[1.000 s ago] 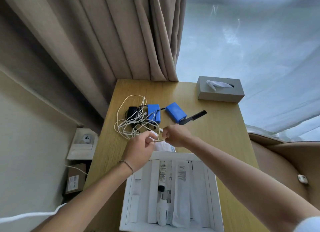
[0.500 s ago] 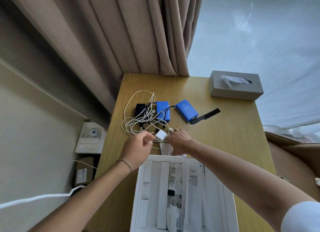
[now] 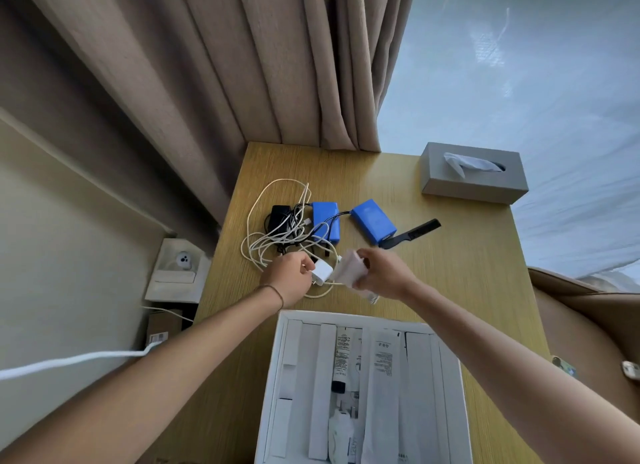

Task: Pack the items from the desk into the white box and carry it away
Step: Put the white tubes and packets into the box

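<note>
At the far left, off the desk's edge, a small white shelf [image 3: 178, 273] carries a round white device, and a brown carton [image 3: 162, 326] sits below it on the floor. On the wooden desk [image 3: 467, 273] a tangle of white cable [image 3: 273, 235] lies over a black adapter [image 3: 280, 214], with two blue battery packs [image 3: 325, 221] just right of it and a black comb [image 3: 410, 233] touching the right-hand pack. A grey tissue box [image 3: 472, 174] stands at the far right corner with a tissue poking from its slot.

The white box [image 3: 277, 377] sits open at the near edge. White card dividers run lengthwise inside; a white tube with a black cap and a flat printed white packet lie between them, and a small white bottle rests near the front.

The left hand [image 3: 291, 276], a thin band on its wrist, reaches forward just beyond the box, fingers pinched on a white charger plug [image 3: 321, 271] at the cable's near end. The right hand [image 3: 384, 273] is beside it, nearly touching, fingers closed around a pale, blurred soft packet [image 3: 348, 267] lifted off the desk.
</note>
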The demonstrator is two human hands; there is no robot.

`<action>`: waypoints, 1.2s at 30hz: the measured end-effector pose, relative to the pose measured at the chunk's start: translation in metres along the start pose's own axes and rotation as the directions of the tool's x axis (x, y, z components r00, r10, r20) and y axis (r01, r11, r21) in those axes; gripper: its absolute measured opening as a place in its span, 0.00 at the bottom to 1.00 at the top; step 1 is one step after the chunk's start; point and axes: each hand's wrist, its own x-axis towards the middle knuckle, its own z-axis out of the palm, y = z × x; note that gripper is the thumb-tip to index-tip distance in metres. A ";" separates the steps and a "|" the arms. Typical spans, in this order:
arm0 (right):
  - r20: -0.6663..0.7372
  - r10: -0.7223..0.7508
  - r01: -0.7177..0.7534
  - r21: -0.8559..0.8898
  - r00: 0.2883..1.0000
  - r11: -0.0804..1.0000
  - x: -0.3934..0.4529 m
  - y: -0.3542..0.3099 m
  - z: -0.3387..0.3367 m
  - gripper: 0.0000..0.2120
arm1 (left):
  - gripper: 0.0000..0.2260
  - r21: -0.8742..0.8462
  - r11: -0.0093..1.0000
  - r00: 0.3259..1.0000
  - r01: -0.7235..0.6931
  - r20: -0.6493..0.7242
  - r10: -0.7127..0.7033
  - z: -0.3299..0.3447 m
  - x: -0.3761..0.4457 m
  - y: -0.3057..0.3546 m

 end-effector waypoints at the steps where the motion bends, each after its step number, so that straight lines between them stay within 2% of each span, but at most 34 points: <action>1: -0.037 0.013 -0.009 0.097 0.999 0.995 -0.006 0.000 -0.007 0.17 | 0.09 0.027 1.000 1.000 0.009 0.008 -0.009 0.002 0.005 0.001; 4: -0.118 0.062 -0.006 0.428 0.991 0.904 -0.029 -0.005 -0.024 0.08 | 0.11 0.130 0.991 0.999 -0.023 0.029 0.019 0.010 0.018 0.006; 7: -0.120 0.123 -0.021 0.628 0.985 0.778 -0.051 -0.012 -0.032 0.05 | 0.12 0.255 0.963 0.995 -0.093 0.050 0.083 0.016 0.031 0.011; 11: -0.089 0.180 -0.056 0.740 0.980 0.671 -0.072 -0.015 -0.035 0.05 | 0.16 0.449 0.884 0.991 -0.132 0.085 0.105 0.025 0.043 0.016; 16: -0.057 0.220 -0.086 0.803 0.974 0.590 -0.097 -0.021 -0.027 0.08 | 0.19 0.508 0.848 0.989 -0.149 0.085 0.123 0.037 0.049 0.015; 22: -0.050 0.235 -0.096 0.815 0.971 0.571 -0.122 -0.031 -0.015 0.10 | 0.22 0.461 0.873 0.987 -0.162 0.074 0.145 0.039 0.050 0.014; 27: -0.036 0.237 -0.115 0.797 0.971 0.592 -0.140 -0.038 -0.001 0.08 | 0.20 0.365 0.910 0.980 -0.196 0.048 0.192 0.023 0.036 0.017; 31: -0.014 0.244 -0.143 0.778 0.970 0.612 -0.149 -0.037 0.017 0.09 | 0.15 0.198 0.952 0.969 -0.234 -0.032 0.245 -0.003 0.017 0.025; 36: 0.042 0.257 -0.207 0.723 0.966 0.659 -0.159 -0.029 0.051 0.11 | 0.12 0.032 0.952 0.935 -0.304 -0.179 0.305 -0.031 -0.021 0.032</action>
